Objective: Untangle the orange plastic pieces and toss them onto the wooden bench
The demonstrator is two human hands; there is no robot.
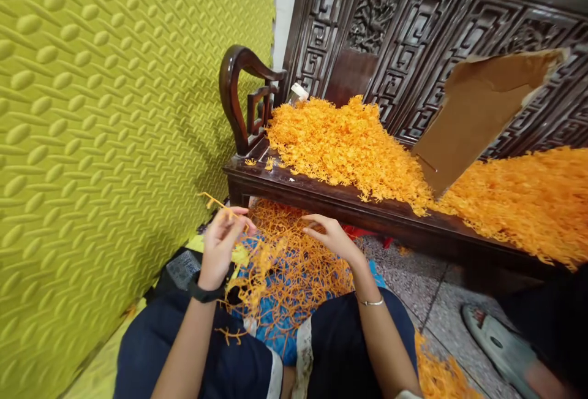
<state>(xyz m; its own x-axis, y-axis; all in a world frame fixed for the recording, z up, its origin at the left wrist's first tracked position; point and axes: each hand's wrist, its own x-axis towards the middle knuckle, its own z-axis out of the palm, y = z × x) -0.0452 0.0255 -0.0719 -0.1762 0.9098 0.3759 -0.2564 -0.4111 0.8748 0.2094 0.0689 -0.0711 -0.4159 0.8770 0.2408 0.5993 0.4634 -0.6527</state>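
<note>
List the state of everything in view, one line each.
left hand: shut, pinching an orange strand
right hand: open, fingers spread over the lap pile
bench heap: loose, spread across the wooden bench
cardboard sheet: tilted, lower edge in the heap
sandal: flat on the floor

A thin orange plastic sprig (215, 201) points up and to the left, pinched at its near end by the left hand (221, 241). Just right of it and nearer, a loose tangle of orange sprigs (287, 273) lies heaped in the lap, its strands jutting every way.
</note>
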